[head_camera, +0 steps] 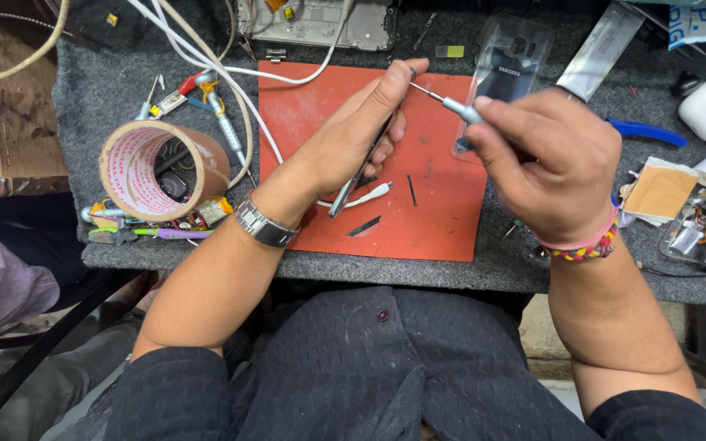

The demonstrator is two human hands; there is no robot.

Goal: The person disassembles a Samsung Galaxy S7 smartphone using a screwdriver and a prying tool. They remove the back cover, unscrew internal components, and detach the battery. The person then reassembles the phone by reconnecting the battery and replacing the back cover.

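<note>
I see my left hand point(361, 131) gripping a thin dark phone part point(361, 175) on edge above the red mat point(443, 212), while my right hand point(553, 163) pinches a small screwdriver point(449, 103) whose tip meets the part's top end. Left on the grey bench, a roll of brown tape point(161, 167) rings some dark bits I cannot identify.

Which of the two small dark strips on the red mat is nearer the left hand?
The upright thin strip, just right of the left hand; the other strip lies slanted near the red mat's front edge.
</note>
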